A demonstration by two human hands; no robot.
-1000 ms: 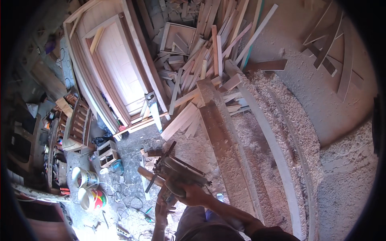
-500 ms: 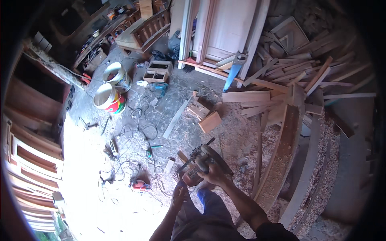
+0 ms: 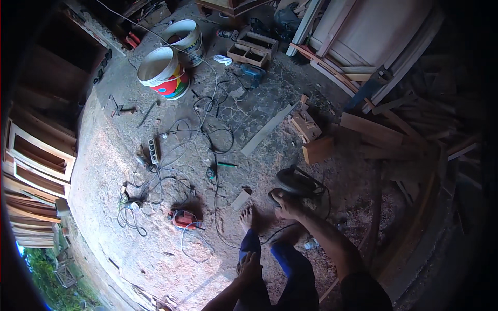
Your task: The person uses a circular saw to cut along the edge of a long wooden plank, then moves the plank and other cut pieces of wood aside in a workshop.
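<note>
My right hand (image 3: 281, 205) is closed on the grip of a dark circular saw (image 3: 295, 183), low on the shavings-strewn floor at the lower right of centre. My left hand (image 3: 249, 263) rests on my trousered left leg, fingers lying over it and holding nothing visible. A small pale wood block (image 3: 241, 199) lies just left of the saw, beside my bare foot (image 3: 248, 220). A black cord loops from the saw across the floor around my legs.
A red power tool (image 3: 185, 219), power strip (image 3: 153, 151) and tangled cables lie leftward. Two buckets (image 3: 163, 71), a wooden crate (image 3: 246, 53) and a teal tool (image 3: 252, 74) stand farther off. Door panels (image 3: 353, 36), offcuts (image 3: 394, 129) and long boards (image 3: 430, 217) crowd the right.
My right hand has lowered the saw toward the floor. My left hand has left the saw area and now rests on my leg. The view has swung left and downward.
</note>
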